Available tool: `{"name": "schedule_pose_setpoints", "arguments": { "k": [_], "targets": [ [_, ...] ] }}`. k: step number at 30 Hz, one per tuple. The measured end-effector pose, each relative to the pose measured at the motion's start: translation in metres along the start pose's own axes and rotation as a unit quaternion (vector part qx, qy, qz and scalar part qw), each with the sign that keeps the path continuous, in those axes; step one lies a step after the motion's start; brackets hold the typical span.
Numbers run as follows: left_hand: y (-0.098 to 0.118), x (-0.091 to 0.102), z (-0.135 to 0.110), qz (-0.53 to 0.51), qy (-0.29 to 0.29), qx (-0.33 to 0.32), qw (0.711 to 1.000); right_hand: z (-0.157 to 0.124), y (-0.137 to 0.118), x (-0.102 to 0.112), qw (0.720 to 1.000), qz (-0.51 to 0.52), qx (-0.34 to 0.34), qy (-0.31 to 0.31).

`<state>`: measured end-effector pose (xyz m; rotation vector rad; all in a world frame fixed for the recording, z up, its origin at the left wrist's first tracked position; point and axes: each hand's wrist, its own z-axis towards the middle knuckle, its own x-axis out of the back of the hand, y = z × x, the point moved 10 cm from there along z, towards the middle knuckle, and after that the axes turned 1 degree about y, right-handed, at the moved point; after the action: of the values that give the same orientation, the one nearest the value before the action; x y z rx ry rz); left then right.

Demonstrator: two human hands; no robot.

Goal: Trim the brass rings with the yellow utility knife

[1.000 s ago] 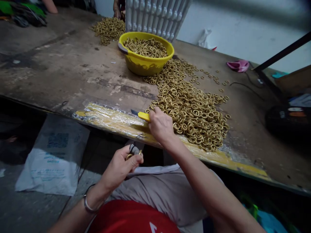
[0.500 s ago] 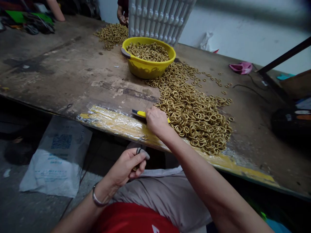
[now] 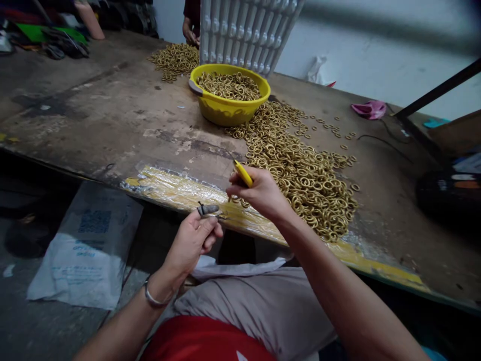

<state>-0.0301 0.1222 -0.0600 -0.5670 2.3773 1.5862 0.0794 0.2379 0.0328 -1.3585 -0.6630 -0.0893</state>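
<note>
My right hand (image 3: pixel 261 193) is closed around a yellow utility knife (image 3: pixel 243 174), lifted just off the table at the near edge of a big heap of brass rings (image 3: pixel 300 170). My left hand (image 3: pixel 195 238) hovers below the table edge, fingers pinched together with a grey cover on the thumb tip (image 3: pixel 206 208); a ring seems held in the pinch but is mostly hidden. A yellow bowl (image 3: pixel 225 108) full of the same rings stands behind the heap.
The worn wooden table (image 3: pixel 112 120) has yellow tape under plastic film (image 3: pixel 176 193) along its near edge. A second ring pile (image 3: pixel 176 59) and a white crate (image 3: pixel 244 30) sit at the back, where another person's hand (image 3: pixel 190 35) works. A plastic bag (image 3: pixel 84 250) lies on the floor.
My right hand picked the yellow knife up off the table and tilted it upright. My left hand rose toward the table edge, closer to the right hand.
</note>
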Motion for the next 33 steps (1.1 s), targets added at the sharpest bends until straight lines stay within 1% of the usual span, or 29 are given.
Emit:
{"name": "schedule_pose_setpoints", "arguments": {
  "k": [1, 2, 4, 9, 15, 18, 20, 24, 28, 30, 33],
  "targets": [
    [0.004, -0.003, 0.002, -0.005, -0.005, -0.008, 1.0, -0.008, -0.002, -0.003, 0.998, 0.061, -0.002, -0.019],
    [0.007, -0.008, 0.004, -0.01, -0.013, -0.013, 1.0, -0.017, -0.004, -0.006, 0.994, 0.1, -0.006, -0.035],
    [0.009, -0.017, 0.006, -0.011, -0.032, -0.015, 0.999, -0.033, -0.007, -0.01, 0.988, 0.142, -0.021, -0.05],
    [0.007, -0.034, 0.004, 0.014, -0.079, -0.01, 0.997, -0.061, 0.001, -0.002, 0.979, 0.192, -0.07, -0.022],
    [0.006, -0.041, -0.004, 0.011, -0.078, -0.024, 0.997, -0.091, 0.018, 0.011, 0.978, 0.19, -0.089, 0.017],
    [0.002, -0.051, -0.01, 0.018, -0.097, -0.013, 0.995, -0.103, 0.023, 0.017, 0.978, 0.188, -0.083, 0.044],
    [-0.002, -0.059, -0.014, 0.023, -0.121, 0.009, 0.992, -0.109, 0.021, 0.023, 0.982, 0.168, -0.066, 0.057],
    [-0.014, -0.072, -0.024, 0.017, -0.176, 0.067, 0.982, -0.12, 0.015, 0.03, 0.991, 0.121, -0.03, 0.056],
    [-0.024, -0.077, -0.03, 0.018, -0.186, 0.107, 0.976, -0.131, 0.012, 0.033, 0.993, 0.107, -0.015, 0.049],
    [-0.027, -0.08, -0.032, 0.024, -0.186, 0.113, 0.976, -0.136, 0.013, 0.034, 0.991, 0.119, -0.018, 0.049],
    [-0.026, -0.084, -0.036, 0.049, -0.185, 0.087, 0.978, -0.143, 0.018, 0.029, 0.982, 0.177, -0.049, 0.04]
  ]
}}
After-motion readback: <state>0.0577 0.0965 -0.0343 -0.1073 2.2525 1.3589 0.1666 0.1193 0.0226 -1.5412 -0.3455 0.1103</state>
